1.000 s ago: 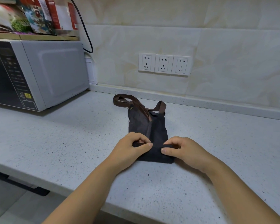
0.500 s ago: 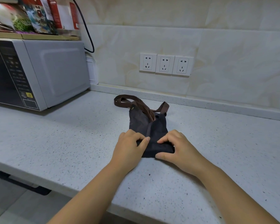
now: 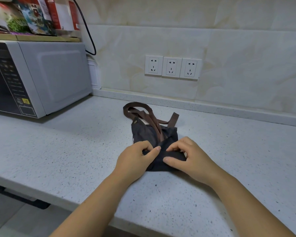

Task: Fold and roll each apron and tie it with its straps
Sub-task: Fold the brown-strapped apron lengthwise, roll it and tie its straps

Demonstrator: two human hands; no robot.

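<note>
Near the middle of a speckled white countertop, a little toward its front edge, 2 hands work a dark, soft-woven apron folded into a narrow strip. The left hand and the right hand each pinch its bunched near end, fingers curled into the cloth. Rolling appears to be the step in hand. Next, likely, come tight, even turns toward the back edge, where the flat brown straps (looped, limp webbing) lie free for tying.

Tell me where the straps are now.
In the head view, near the middle, the straps lie on the counter at the far end of the apron, toward the sockets.
</note>
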